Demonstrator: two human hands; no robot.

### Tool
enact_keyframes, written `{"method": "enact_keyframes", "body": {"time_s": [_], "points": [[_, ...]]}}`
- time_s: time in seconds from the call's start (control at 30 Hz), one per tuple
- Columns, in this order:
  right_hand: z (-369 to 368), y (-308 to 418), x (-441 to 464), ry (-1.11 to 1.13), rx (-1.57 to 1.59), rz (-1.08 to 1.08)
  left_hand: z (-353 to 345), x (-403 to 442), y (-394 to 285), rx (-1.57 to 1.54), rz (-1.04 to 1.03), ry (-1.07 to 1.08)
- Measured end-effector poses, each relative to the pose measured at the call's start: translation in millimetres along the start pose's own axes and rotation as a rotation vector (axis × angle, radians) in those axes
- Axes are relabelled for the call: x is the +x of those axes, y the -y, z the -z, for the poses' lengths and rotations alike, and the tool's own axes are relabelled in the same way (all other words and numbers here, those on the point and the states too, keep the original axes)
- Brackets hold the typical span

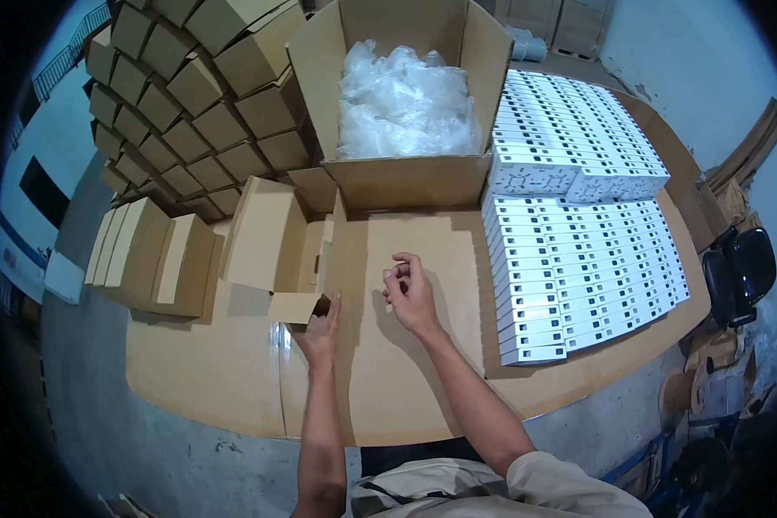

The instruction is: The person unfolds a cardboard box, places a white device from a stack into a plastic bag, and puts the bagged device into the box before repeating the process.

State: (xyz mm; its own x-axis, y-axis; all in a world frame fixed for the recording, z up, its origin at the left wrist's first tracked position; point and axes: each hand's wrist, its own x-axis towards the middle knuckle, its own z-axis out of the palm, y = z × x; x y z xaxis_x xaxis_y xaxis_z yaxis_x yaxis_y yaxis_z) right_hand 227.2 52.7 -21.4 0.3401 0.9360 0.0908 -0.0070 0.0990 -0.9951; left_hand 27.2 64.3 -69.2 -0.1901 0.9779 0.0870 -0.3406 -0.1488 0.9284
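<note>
We see both bare hands over the cardboard-covered table [207, 375], with an open brown box [266, 237] in front of the left hand and a little to its left. The left hand [321, 332] is at the near right corner of that box, its fingers pointing away from the body and touching the small near flap [293, 307], which sticks out toward us. Part of the fingers is hidden behind the flap, so we cannot tell whether they pinch it or only press against it. The box thus lies mostly beyond the grip, its mouth facing up, with a broad flap leaning out on its left side. We find the right hand [413, 298] apart from the box, to its right, above the bare middle of the table; its fingers curl loosely with the thumb near their tips, and we cannot tell whether something small is held between them. Just beyond, a large open carton [410, 183] holds a heap of clear plastic bags [410, 95]. To the right of the right hand stand tight rows of white boxes [583, 268], with a second layer on the far part. At the left we have a short row of brown boxes [142, 250], and behind it a tall stack of cartons [190, 99].
</note>
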Motion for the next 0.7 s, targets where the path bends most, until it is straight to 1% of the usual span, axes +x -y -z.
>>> {"method": "enact_keyframes", "body": {"time_s": [0.03, 0.07, 0.13, 0.17, 0.23, 0.3, 0.4, 0.43, 0.5, 0.53, 0.6, 0.63, 0.67, 0.7], "points": [[0.5, 2.3, -0.5, 0.005, -0.001, -0.009, -3.1, -4.9, -6.2, 0.113, -0.077, -0.030], [1.3, 2.4, -1.4, 0.004, -0.014, 0.012, -7.5, -12.8, -10.4, 0.374, -0.276, -0.108], [1.1, -1.7, 0.6, 0.011, -0.037, 0.063, -18.3, -37.9, -23.7, 0.743, -0.484, -0.176], [2.2, 1.0, 1.0, 0.012, -0.047, 0.073, -24.3, -61.7, -32.9, 0.853, -0.485, -0.160], [5.1, 14.6, -1.8, 0.013, -0.063, 0.094, -39.1, -86.9, -50.6, 0.977, -0.472, 0.001], [4.7, 33.1, -4.3, 0.021, -0.049, 0.126, -50.0, -96.6, -60.9, 0.987, -0.434, 0.288], [16.9, 74.2, -15.6, 0.040, -0.086, 0.180, -79.1, -79.8, -53.0, 1.064, -0.410, 0.463], [24.5, 90.6, -20.9, 0.045, -0.107, 0.197, -85.9, -69.5, -40.9, 1.053, -0.449, 0.490], [48.1, 131.2, -30.9, 0.074, -0.276, 0.342, -93.8, -35.3, -11.5, 1.027, -0.537, 0.535], [59.6, 145.8, -33.9, 0.095, -0.362, 0.408, -104.3, -23.8, -13.5, 1.049, -0.542, 0.523], [93.9, 165.2, -33.8, 0.055, -0.579, 0.496, -126.7, -1.8, -21.8, 1.092, -0.561, 0.492], [114.1, 175.0, -33.1, 0.040, -0.689, 0.536, -132.0, 5.9, -21.0, 1.082, -0.532, 0.497], [136.1, 185.6, -30.9, 0.037, -0.749, 0.432, -135.0, 13.1, -19.2, 1.073, -0.503, 0.501], [159.8, 186.1, -23.1, -0.033, -0.862, 0.493, -138.7, 20.8, -17.6, 1.066, -0.478, 0.503]]}}
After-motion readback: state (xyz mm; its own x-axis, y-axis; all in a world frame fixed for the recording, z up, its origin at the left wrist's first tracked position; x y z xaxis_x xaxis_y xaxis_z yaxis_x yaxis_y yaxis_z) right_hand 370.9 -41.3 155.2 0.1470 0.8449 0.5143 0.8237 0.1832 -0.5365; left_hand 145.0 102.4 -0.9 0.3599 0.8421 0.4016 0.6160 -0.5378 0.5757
